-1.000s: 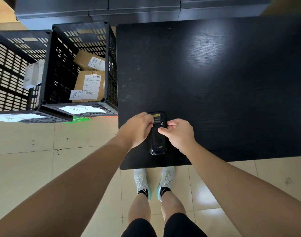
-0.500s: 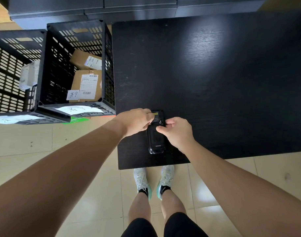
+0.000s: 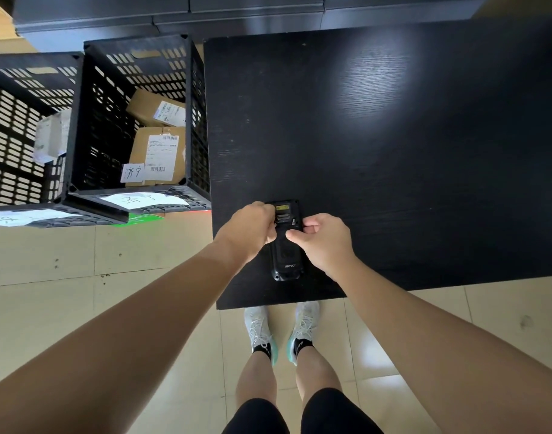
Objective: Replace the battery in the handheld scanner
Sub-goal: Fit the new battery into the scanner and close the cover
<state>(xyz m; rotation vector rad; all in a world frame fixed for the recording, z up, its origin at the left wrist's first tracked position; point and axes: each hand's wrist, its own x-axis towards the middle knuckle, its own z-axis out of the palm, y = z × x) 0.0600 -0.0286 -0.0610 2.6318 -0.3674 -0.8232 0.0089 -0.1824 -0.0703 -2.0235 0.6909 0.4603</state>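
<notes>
A black handheld scanner (image 3: 286, 258) lies back side up near the front left corner of the black table (image 3: 393, 136), with a yellow label at its far end and white lettering near its near end. My left hand (image 3: 252, 228) grips the scanner's left side at the upper part. My right hand (image 3: 323, 241) holds its right side, thumb and fingertips pressed on the back cover. The middle of the scanner is partly hidden by my fingers. No separate battery is visible.
Two black slotted plastic crates (image 3: 136, 120) stand on the floor left of the table and hold labelled cardboard parcels (image 3: 157, 155). Dark cabinets (image 3: 237, 10) run along the far side. Tiled floor and my feet (image 3: 281, 333) lie below the table's front edge.
Both hands stay on the scanner with only slight finger shifts on its upper back. The scanner has not moved on the table; the view has shifted a little.
</notes>
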